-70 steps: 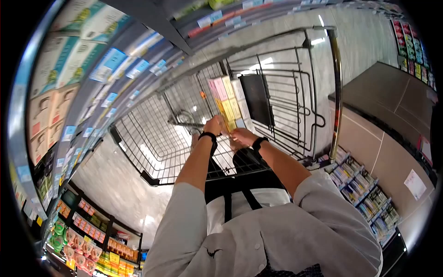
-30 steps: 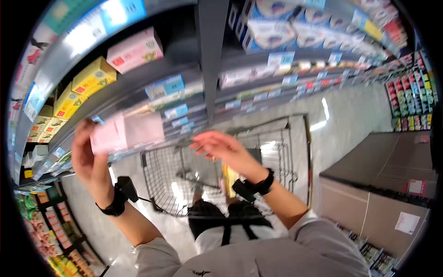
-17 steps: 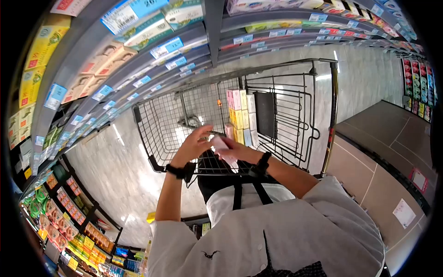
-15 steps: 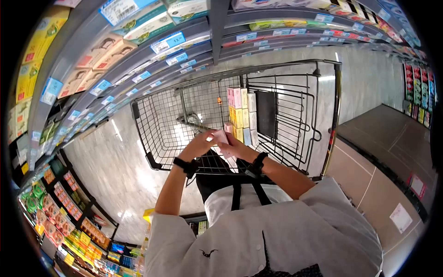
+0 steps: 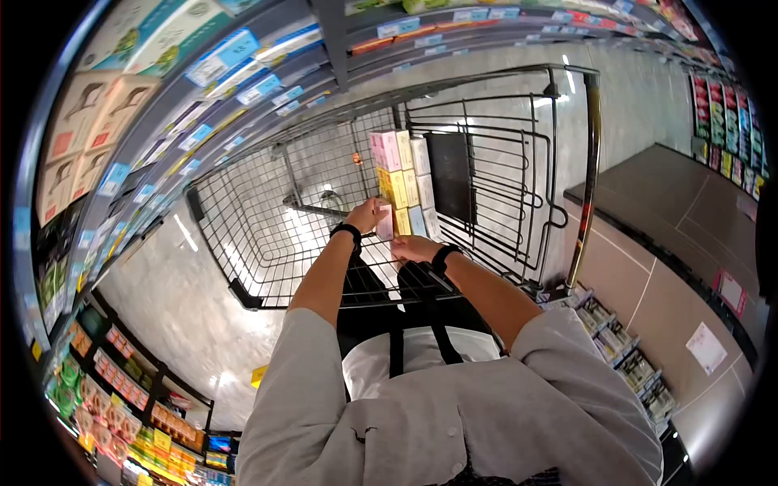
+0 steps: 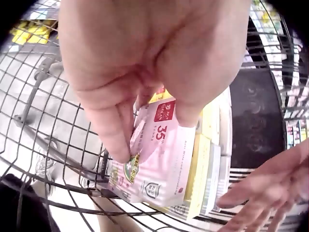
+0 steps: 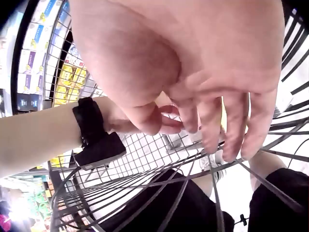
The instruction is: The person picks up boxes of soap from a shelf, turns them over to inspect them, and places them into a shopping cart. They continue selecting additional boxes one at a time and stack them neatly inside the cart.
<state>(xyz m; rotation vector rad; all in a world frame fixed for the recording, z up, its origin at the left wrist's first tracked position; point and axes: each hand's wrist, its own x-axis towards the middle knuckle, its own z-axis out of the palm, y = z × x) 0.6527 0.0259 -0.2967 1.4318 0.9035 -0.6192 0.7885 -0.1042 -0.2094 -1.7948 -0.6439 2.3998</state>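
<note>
Pink, yellow and white boxes (image 5: pixel 395 185) stood in close-packed rows inside the wire cart (image 5: pixel 245 296), alongside its black panel (image 5: pixel 450 174); that portion of the loading was judged complete. One pink box (image 6: pixel 161 150) was at the near left end of the rows, next to a yellow box (image 6: pixel 198 176), and remained to be released and, as judged, squared to its neighbours. The number of further boxes needed, if any, could not be determined. The left hand (image 5: pixel 366 215) gripped the pink box from above, thumb on one side and fingers on the other. The right hand (image 5: pixel 417 249) was released: it held nothing, its fingers extended and slightly spread, near the rows and, in the left wrist view, apart from the pink box. The printed face of the pink box was turned up toward the left wrist camera. Its long axis appeared to run away from the body, roughly parallel to the rows. The end with the red logo (image 6: pixel 165 110) pointed away from the person; the end with the shield mark (image 6: pixel 152 189) pointed toward the person.
</note>
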